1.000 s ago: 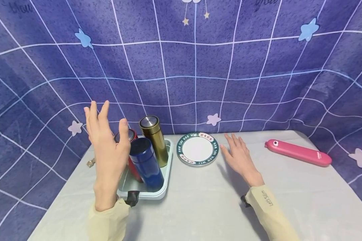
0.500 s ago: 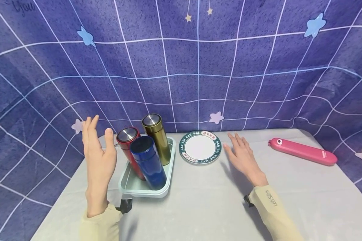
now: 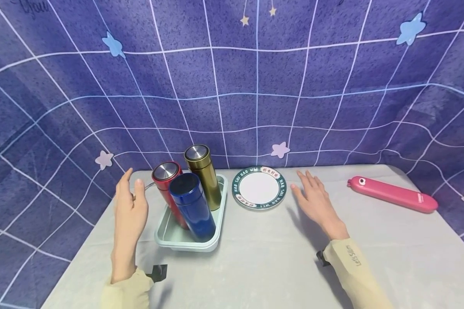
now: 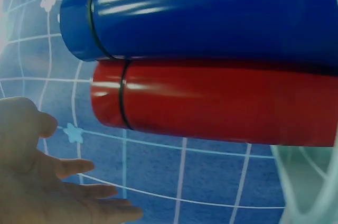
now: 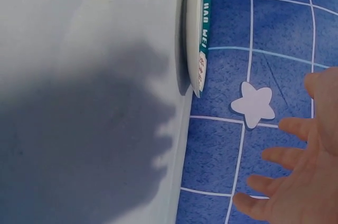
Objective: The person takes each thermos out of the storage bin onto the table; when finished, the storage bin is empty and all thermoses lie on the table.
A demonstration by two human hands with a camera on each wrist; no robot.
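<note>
My left hand (image 3: 130,210) is raised to the left of a pale green tray (image 3: 185,246), fingers extended and holding nothing. In that tray stand three flasks: a red one (image 3: 169,189), a blue one (image 3: 193,210) and a gold one (image 3: 206,178). The left wrist view has the red flask (image 4: 222,102) and blue flask (image 4: 211,18) close beside the hand (image 4: 31,176). My right hand (image 3: 316,204) hovers over the table just right of a plate (image 3: 237,195) with a green lettered rim, fingers spread, nothing in it.
A pink elongated case (image 3: 394,195) with an eye on it lies at the right of the white-covered table (image 3: 263,266). Behind and at the sides hangs a blue gridded curtain (image 3: 232,77) with stars.
My left hand has come down and slightly away from the flasks, uncovering the red one. The right hand stays beside the plate. The head view has shifted slightly.
</note>
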